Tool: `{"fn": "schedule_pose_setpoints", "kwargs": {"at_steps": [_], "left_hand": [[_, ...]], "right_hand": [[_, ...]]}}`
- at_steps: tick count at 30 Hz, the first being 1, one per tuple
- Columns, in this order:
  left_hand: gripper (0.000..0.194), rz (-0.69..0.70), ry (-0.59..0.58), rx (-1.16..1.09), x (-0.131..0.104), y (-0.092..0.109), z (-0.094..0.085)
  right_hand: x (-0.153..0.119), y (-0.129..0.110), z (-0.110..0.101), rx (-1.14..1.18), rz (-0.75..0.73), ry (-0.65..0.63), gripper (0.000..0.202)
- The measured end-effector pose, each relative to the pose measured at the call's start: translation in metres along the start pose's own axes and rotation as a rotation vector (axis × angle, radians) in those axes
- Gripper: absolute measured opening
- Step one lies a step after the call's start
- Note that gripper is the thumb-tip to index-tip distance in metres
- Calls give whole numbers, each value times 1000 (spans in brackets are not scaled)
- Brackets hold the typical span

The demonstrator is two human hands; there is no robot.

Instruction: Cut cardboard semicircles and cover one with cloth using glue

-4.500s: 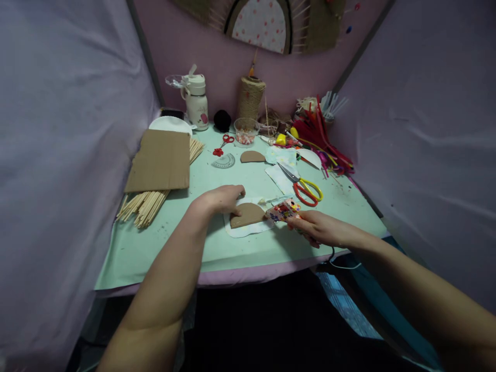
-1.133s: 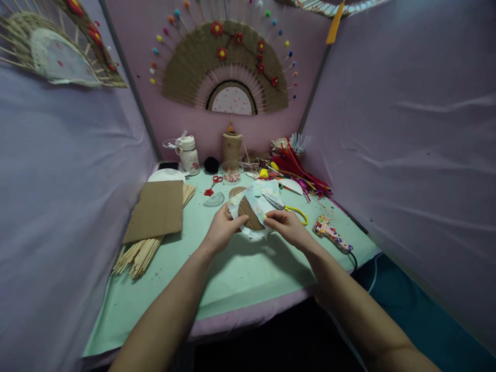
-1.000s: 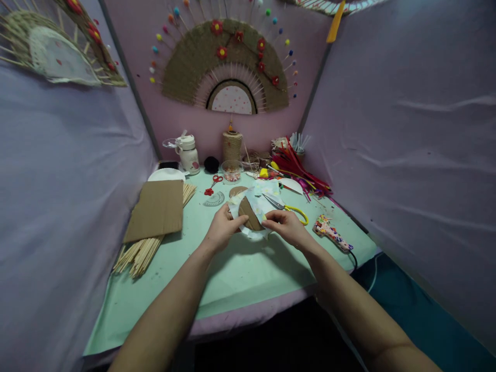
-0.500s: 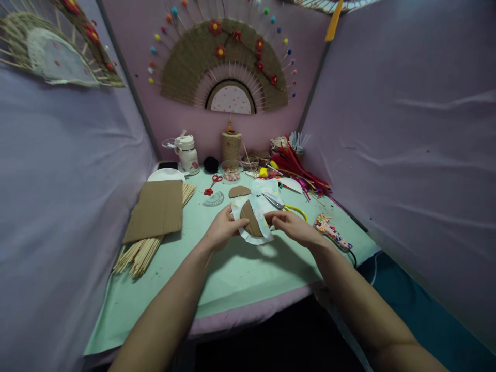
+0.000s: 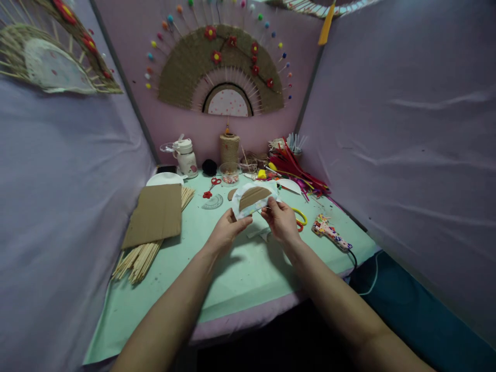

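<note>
Your brown half-round cardboard piece (image 5: 254, 198), pale blue-white cloth border (image 5: 237, 202).
Your flat mint-green tabletop (image 5: 236, 289); your multicolour-speckled, pistol-shaped glue gun (image 5: 330, 233).

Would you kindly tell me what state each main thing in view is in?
Cardboard semicircle: held in left hand and right hand, bordered by fabric.
Bottle: upright.
Twine spool: upright.
Clear tub: partly filled.
Glue gun: lying down, unheld.
Large scissors: partly hidden, blades unseen.
Cardboard sheet: resting on sticks.
Protractor: flat.

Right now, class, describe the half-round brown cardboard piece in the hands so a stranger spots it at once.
Find the pale green tabletop. Over its middle, the left hand and right hand hold the half-round brown cardboard piece. Its pale cloth border sets it apart from the plain brown cardboard partly hidden behind it.
</note>
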State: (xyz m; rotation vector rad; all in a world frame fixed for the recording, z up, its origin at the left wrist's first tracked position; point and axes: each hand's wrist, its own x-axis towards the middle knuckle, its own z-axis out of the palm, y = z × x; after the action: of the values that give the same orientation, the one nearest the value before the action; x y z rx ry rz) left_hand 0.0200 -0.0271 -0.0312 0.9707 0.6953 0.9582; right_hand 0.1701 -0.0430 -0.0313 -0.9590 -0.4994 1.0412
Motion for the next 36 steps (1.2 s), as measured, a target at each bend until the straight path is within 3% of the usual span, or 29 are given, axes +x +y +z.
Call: {"fn": "schedule_pose_setpoints", "kwargs": {"at_steps": [4,9,15,22,28,31,33,36], "left_hand": [[44,46,149,-147,0,-12,11],[35,77,264,-213,-2,-13,14],[37,94,266,-242,-1,-13,14],[36,104,193,-245,2,-12,8],[39,92,140,-238,3,-15,6],[41,40,46,-198,1,-9,1],[52,-27,-124,-175,-1,0,-5],[86,-153,-424,-243,-4,13,-16]], "right_hand": [[-9,11,12,113,18,3,48],[-16,26,13,13,-39,-122,37],[-14,26,13,-81,-154,-173,28],[-12,9,4,21,-71,-242,38],[-8,9,-1,68,-4,-260,43],[-2,7,-4,84,29,-236,44],[3,3,-10,70,23,-223,44],[7,-2,-21,-39,23,-299,42]]}}
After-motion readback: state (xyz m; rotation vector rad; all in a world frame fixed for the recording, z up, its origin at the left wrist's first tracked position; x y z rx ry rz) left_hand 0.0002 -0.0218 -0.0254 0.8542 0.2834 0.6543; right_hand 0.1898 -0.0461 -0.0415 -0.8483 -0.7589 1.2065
